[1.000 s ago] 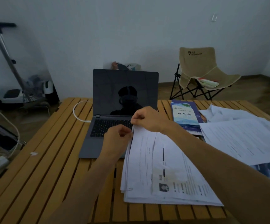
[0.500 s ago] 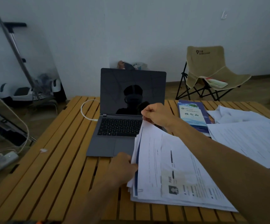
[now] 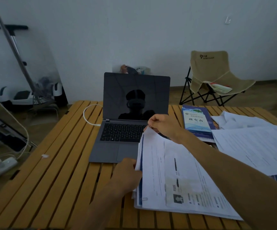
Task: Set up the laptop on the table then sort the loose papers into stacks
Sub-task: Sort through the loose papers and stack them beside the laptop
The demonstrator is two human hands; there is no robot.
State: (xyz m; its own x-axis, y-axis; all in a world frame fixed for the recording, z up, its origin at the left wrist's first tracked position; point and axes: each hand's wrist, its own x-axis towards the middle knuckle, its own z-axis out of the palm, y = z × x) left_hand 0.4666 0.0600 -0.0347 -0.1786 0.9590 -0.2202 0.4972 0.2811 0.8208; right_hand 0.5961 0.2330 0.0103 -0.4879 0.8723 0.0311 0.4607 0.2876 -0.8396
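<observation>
A grey laptop (image 3: pixel 126 130) stands open with a dark screen on the slatted wooden table (image 3: pixel 54 171). In front of me lies a stack of printed papers (image 3: pixel 180 183). My right hand (image 3: pixel 164 125) pinches the far corner of its top sheets and lifts them. At the stack's left edge, my left hand (image 3: pixel 126 175) has its fingers tucked between the sheets. More loose papers (image 3: pixel 258 146) lie spread at the right.
A blue booklet (image 3: pixel 197 122) lies right of the laptop. A white cable (image 3: pixel 88 117) loops from the laptop's left side. A folding camp chair (image 3: pixel 215 77) stands behind the table, and a power strip (image 3: pixel 0 165) and equipment sit at the left.
My left hand slid from the stack's far corner toward me along its left edge. My right hand kept its pinch on the far corner, lifting the top sheets.
</observation>
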